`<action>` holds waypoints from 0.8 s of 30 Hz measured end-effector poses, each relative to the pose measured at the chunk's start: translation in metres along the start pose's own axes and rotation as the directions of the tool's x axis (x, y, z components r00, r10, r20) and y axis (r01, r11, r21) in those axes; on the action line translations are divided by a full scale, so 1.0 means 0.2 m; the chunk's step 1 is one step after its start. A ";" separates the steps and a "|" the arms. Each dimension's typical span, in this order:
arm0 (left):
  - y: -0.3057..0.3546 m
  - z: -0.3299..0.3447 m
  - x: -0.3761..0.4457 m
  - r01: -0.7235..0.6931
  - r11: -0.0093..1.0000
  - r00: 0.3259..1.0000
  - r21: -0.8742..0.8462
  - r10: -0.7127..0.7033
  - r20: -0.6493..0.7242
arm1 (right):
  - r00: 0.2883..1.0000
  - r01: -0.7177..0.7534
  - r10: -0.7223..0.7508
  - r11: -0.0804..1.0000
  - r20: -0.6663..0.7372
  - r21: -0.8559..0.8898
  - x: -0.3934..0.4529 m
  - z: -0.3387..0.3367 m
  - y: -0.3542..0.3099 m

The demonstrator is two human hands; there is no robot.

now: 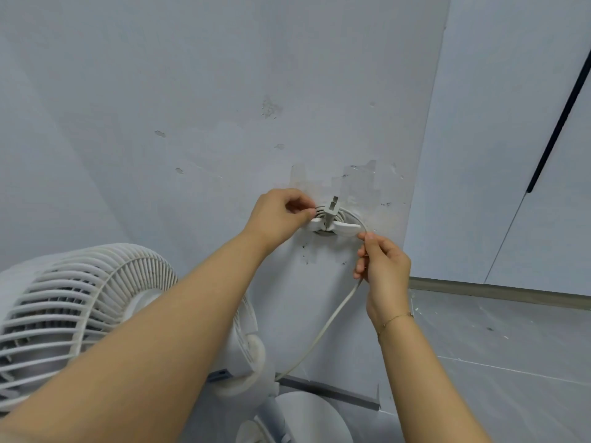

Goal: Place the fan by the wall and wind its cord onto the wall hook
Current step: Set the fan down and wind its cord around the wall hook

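While the cord goes round the hook, these are the parts, largest first:

Wall: pale painted face, scuffed and chipped, with tape scraps stuck above the hook; a corner runs down its right edge to a second pale panel with a dark strip.

Floor: grey tiles with specks, meeting the wall at a low skirting.

Fan: white, standing at the foot of the wall, lower left, its ribbed grille facing up and left and its round base below. Judged bulky but light; the placing part looks done.

Cord: pale and thin, rising from behind the fan head to the hook, several turns already lying round it. It looks soft and springy, apt to slip off if slack, so best held close to the hook and kept taut.

Hook: white bracket with arms out to either side, fixed near the wall's right edge. It is probably stuck on, so hard pulls look unwise.

Plug: it stands upright at the top of the coil, prongs up.

Left hand: thumb and finger pinch the coil at the hook's left arm.

Right hand: fingers curled round the cord just below the hook's right arm, feeding it.
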State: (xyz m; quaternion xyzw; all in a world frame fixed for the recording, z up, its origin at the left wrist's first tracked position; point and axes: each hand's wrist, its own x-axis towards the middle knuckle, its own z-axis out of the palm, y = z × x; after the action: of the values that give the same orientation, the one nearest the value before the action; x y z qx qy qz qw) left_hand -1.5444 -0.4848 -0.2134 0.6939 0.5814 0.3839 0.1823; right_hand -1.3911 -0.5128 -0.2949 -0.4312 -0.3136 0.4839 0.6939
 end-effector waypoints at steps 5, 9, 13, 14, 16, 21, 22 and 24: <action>-0.01 0.00 0.00 -0.004 0.999 1.000 -0.031 0.004 0.024 | 0.998 -0.033 0.034 0.999 -0.057 0.024 0.02 0.03 0.06; -0.02 0.00 0.01 0.018 0.997 0.998 -0.073 -0.014 0.056 | 0.982 -0.179 0.185 0.978 -0.048 0.105 -0.01 0.05 0.15; -0.01 -0.01 0.02 0.075 0.989 0.995 -0.128 -0.067 0.069 | 0.966 -0.237 0.249 0.961 -0.072 0.143 -0.09 0.07 0.25; -0.01 -0.01 0.02 0.078 0.989 0.996 -0.129 -0.071 0.059 | 0.962 -0.240 0.252 0.963 -0.102 0.121 -0.11 0.07 0.28; -0.01 -0.01 0.02 0.086 0.990 0.996 -0.114 -0.085 0.014 | 0.954 -0.249 0.255 0.967 -0.157 0.061 -0.17 0.08 0.33; -0.08 -0.04 0.05 0.250 0.961 0.966 0.115 -0.240 -0.092 | 0.942 -0.298 0.302 0.953 -0.144 0.050 -0.27 0.08 0.40; -0.10 -0.04 0.04 0.285 0.941 0.958 0.183 -0.276 -0.077 | 0.941 -0.304 0.308 0.951 -0.140 0.052 -0.27 0.08 0.40; -0.12 -0.04 0.01 0.314 0.894 0.946 0.319 -0.322 -0.030 | 0.929 -0.324 0.333 0.943 -0.161 0.081 -0.27 0.08 0.39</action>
State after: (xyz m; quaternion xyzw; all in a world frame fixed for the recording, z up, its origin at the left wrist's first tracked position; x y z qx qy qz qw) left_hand -1.5670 -0.4781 -0.2239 0.6141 0.7392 0.2416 0.1346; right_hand -1.4539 -0.5467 -0.3597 -0.4993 -0.1631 0.5622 0.6387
